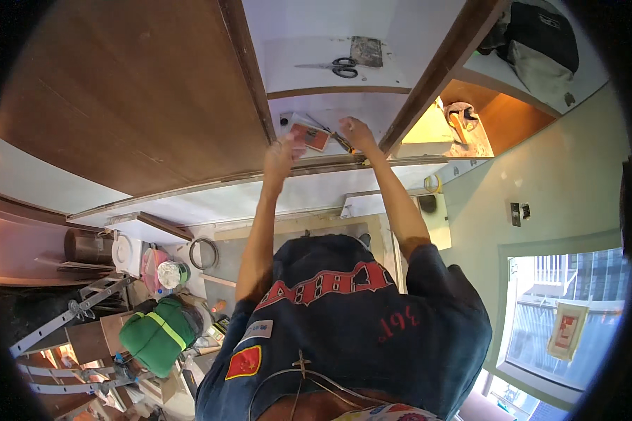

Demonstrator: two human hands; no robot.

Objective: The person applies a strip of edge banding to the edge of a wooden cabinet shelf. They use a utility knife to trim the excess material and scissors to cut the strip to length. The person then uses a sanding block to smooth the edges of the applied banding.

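Observation:
My left hand is at the front edge of a white cabinet compartment, its fingers smeared by motion. They overlap the left edge of a flat red-orange packet with a pale border; whether they grip it I cannot tell. My right hand is raised just right of the packet, fingers curled together; anything between them is too small to make out. Between the hands lies a tool with a black and yellow handle. On the panel beyond, black-handled scissors lie beside a worn grey square piece.
A large brown wooden panel fills the left. To the right are a lit compartment with tools and a dark bag. Below left stand a ladder, a green bundle and a bucket. A window is at lower right.

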